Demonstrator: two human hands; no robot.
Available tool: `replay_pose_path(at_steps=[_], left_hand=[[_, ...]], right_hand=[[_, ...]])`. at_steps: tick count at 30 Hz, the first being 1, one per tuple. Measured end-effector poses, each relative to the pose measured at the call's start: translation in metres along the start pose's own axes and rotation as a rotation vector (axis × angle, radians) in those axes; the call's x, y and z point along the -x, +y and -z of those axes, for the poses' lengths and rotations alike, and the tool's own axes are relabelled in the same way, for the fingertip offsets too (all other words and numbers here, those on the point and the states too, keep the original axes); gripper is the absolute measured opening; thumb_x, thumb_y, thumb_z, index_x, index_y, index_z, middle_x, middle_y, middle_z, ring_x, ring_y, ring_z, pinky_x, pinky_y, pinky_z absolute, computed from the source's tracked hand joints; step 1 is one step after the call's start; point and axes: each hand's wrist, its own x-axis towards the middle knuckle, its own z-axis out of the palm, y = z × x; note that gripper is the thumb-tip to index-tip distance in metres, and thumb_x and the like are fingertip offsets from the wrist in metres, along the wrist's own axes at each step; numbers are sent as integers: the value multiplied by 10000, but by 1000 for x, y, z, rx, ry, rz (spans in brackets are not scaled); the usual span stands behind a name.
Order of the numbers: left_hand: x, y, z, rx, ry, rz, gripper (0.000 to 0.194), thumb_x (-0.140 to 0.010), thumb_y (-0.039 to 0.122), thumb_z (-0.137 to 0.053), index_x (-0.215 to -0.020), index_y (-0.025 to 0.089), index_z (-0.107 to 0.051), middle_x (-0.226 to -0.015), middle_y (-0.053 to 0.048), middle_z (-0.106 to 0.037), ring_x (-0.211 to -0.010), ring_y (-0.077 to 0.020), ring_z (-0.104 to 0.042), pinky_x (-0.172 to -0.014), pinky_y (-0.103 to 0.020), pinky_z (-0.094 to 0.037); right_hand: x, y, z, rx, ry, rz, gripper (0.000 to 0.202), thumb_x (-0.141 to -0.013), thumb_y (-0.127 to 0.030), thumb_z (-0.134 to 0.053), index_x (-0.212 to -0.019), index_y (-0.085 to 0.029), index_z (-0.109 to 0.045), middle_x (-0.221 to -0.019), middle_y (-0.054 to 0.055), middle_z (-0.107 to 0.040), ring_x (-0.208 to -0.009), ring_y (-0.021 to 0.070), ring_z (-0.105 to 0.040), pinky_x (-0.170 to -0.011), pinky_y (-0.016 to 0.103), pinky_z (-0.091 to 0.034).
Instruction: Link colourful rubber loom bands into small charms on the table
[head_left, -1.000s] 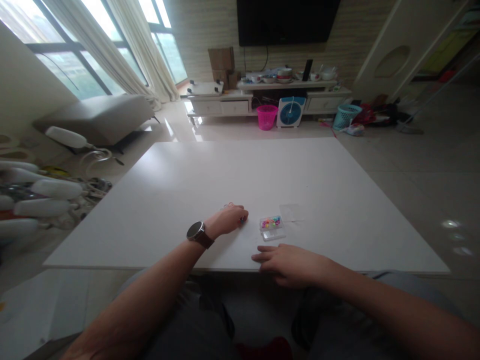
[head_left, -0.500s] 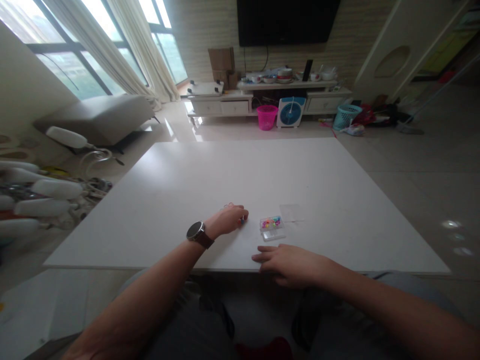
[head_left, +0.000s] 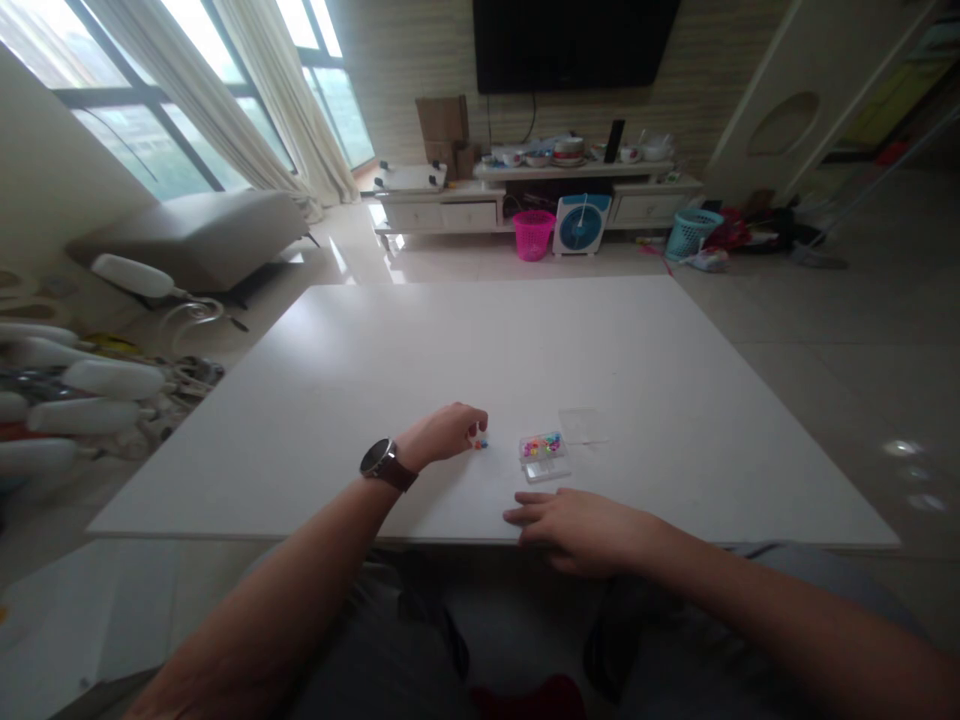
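Observation:
My left hand [head_left: 448, 430], with a dark watch [head_left: 377, 457] on its wrist, is over the table just left of the middle. Its fingers curl downward and together; whatever is between their tips is hidden. Right by the fingertips lie a few tiny orange and blue pieces [head_left: 481, 443], too small to name. A small clear plastic box [head_left: 546, 470] stands open between my hands, with several bright bead-like pieces [head_left: 541, 445] in its far part. My right hand [head_left: 574, 525] rests at the table's near edge, fingers stretched out, holding nothing.
A thin clear sheet or lid [head_left: 583, 426] lies just beyond the box on the white table [head_left: 480, 340]. Past the table are a pink basket [head_left: 534, 236], a blue-and-white fan [head_left: 582, 225] and a cabinet [head_left: 420, 213]. White-padded stands [head_left: 112, 378] crowd the left side.
My left hand has shifted slightly left, and the tiny pieces beside its fingertips now show more. A thin reddish loop seen behind that hand is now hidden. My right hand stays put.

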Motion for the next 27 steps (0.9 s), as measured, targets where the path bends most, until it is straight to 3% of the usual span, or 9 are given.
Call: replay_pose_path(at_steps=[14, 27], left_hand=[[0, 3, -2, 19, -8, 1, 165, -790, 147, -638, -935, 213, -680, -802, 3, -702, -722, -141, -604, -633, -237, -411], [0, 5, -2, -14, 8, 4, 245, -801, 99, -540, -952, 222, -690, -793, -6, -711, -734, -153, -611, -668, -249, -428]], right_hand=[[1, -2, 3, 11, -18, -2, 352, -797, -129, -583, -1124, -195, -694, -1430, 85, -563, -1386, 314, -440, -1029, 460, -484], [0, -3, 4, -2, -8, -6, 353, -794, -121, -585, -1116, -212, -698, -1402, 85, -585, -1383, 304, -446, -1023, 446, -481]])
